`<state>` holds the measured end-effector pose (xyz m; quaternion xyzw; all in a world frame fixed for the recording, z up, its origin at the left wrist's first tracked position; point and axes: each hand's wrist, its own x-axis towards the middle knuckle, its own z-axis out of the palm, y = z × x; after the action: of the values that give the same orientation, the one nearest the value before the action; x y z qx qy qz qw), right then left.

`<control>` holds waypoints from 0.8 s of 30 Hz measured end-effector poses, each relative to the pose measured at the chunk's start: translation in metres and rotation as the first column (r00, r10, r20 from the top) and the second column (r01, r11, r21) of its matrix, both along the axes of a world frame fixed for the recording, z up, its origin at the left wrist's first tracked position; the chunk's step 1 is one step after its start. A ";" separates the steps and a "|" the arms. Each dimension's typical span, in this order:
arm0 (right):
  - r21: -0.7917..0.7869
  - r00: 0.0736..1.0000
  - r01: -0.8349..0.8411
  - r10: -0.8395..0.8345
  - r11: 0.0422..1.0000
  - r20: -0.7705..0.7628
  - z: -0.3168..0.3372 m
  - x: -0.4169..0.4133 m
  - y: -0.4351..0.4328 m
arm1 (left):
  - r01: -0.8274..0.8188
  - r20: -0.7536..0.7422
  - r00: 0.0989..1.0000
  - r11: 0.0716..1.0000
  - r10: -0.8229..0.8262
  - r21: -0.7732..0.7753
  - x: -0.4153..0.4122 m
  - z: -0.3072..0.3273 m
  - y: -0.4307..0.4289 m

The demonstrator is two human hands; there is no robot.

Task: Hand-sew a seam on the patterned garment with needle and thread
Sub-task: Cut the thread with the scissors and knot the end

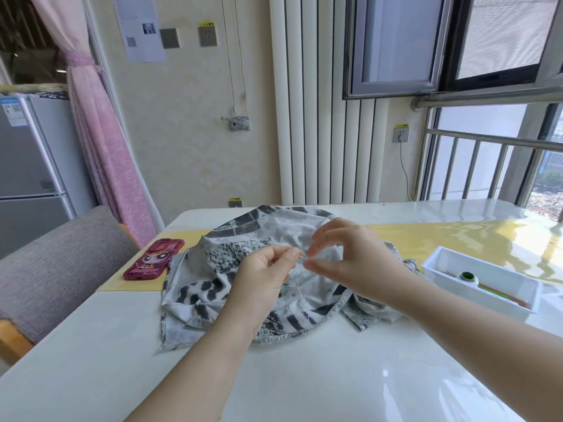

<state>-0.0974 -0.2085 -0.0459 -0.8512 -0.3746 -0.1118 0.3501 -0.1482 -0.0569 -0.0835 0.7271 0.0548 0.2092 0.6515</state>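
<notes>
A grey-and-white patterned garment [219, 269] lies crumpled on the white table [304, 376]. Both hands hover just above it, fingertips nearly meeting. My left hand [262, 275] pinches a thin white thread [297, 284] between thumb and forefinger; the thread trails down onto the cloth in a loose loop. My right hand [344, 254] pinches the other end at a small thin needle [301, 254], which is barely visible between the fingertips.
A red phone in a cartoon case [154, 258] lies left of the garment on a yellow runner [441, 239]. A white tray [481, 281] with a green thread spool stands at the right. A grey chair [61, 269] sits at the table's left edge.
</notes>
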 end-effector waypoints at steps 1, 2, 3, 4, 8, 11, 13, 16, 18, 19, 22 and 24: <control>0.001 1.000 -0.003 0.003 1.000 -0.007 0.000 0.000 0.001 | 0.002 0.002 1.000 1.000 -0.002 0.008 0.000 0.000 0.000; 0.006 1.000 -0.008 0.008 1.000 -0.017 0.001 0.000 0.002 | 0.003 0.007 1.000 1.000 -0.003 0.015 -0.001 0.000 0.000; 0.010 0.999 -0.014 0.014 1.000 -0.037 0.001 0.000 0.003 | 0.001 0.014 1.000 1.000 -0.002 0.023 -0.001 0.001 0.000; 0.017 0.998 -0.020 0.021 1.000 -0.064 0.002 0.000 0.004 | -0.003 0.022 1.000 0.999 0.002 0.036 -0.002 0.001 0.000; 0.048 0.968 -0.029 0.040 0.998 -0.247 0.004 0.002 0.005 | -0.008 0.064 0.998 0.995 0.002 0.102 -0.002 0.001 0.000; 0.084 0.913 -0.012 0.045 0.996 -0.407 0.006 0.004 0.001 | -0.003 0.084 0.996 0.986 -0.011 0.166 -0.003 0.002 0.001; 0.106 0.883 -0.003 0.053 0.994 -0.467 0.007 0.006 -0.001 | 0.005 0.090 0.996 0.978 -0.024 0.207 -0.004 0.003 0.002; 0.117 0.867 -0.014 0.071 0.993 -0.494 0.010 0.006 0.000 | 0.017 0.096 0.995 0.971 -0.041 0.237 -0.005 0.005 0.003; 0.115 0.859 -0.028 0.083 0.993 -0.506 0.013 0.007 -0.001 | 0.029 0.092 0.994 0.970 -0.052 0.243 -0.005 0.005 0.005; 0.112 0.858 -0.032 0.085 0.993 -0.506 0.014 0.008 -0.001 | 0.033 0.089 0.994 0.970 -0.056 0.242 -0.005 0.005 0.005; 0.114 0.862 -0.028 0.082 0.993 -0.499 0.016 0.010 -0.002 | 0.052 0.074 0.995 0.971 -0.072 0.234 -0.004 0.005 0.007; 0.129 0.865 -0.020 0.082 0.991 -0.496 0.016 0.010 -0.003 | 0.061 0.055 0.996 0.969 -0.076 0.239 -0.003 0.006 0.007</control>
<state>-0.0869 -0.2111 -0.0294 -0.8185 -0.2861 0.0993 0.4882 -0.1511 -0.0495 -0.0778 0.7940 -0.0166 0.2147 0.5685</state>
